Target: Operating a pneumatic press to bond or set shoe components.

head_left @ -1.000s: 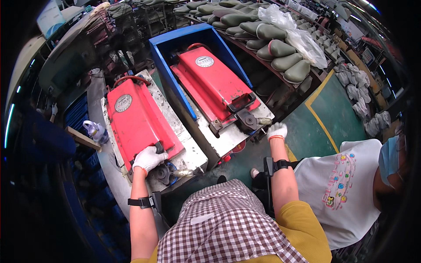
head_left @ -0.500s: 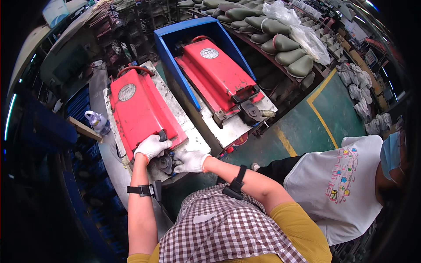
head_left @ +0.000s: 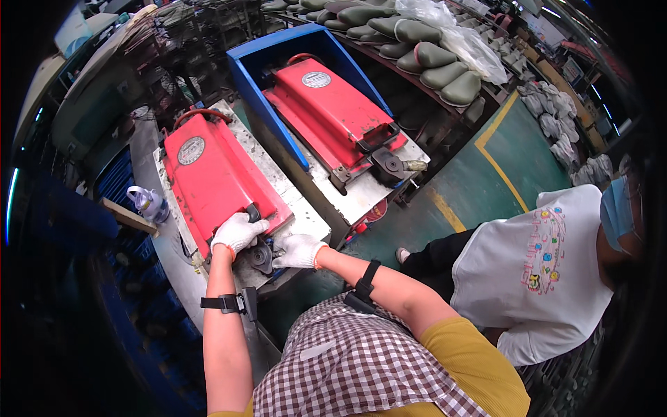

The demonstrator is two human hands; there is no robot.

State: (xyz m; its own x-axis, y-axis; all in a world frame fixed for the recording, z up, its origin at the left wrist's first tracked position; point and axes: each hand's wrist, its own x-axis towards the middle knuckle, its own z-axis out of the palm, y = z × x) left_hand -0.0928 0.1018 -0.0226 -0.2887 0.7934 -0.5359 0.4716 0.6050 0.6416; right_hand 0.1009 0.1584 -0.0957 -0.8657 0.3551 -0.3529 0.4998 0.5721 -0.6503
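Two red metal machine covers lie side by side on pale metal tables. My left hand [head_left: 238, 233], in a white glove, is closed round the black handle [head_left: 253, 211] at the near end of the left red cover [head_left: 219, 177]. Just below that handle sits a dark clamp with a round knob [head_left: 261, 256]. My right hand [head_left: 299, 251], gloved too, has its fingers curled in against the clamp's right side; whatever they hold is hidden. The right red cover [head_left: 333, 101] has a black handle [head_left: 379, 137] and a similar dark clamp [head_left: 390, 167], with neither hand on it.
A blue metal guard [head_left: 267, 115] stands between the covers. Grey-green boot-shaped forms [head_left: 438, 73] are piled on a rack at the back right. A purple-white bottle [head_left: 148, 203] stands left of the machine. To my right is a person in a white shirt [head_left: 531, 271].
The whole view has shifted slightly, with the machines now a little further left. My right hand's fingers look more curled in. My left hand keeps its hold on the handle.
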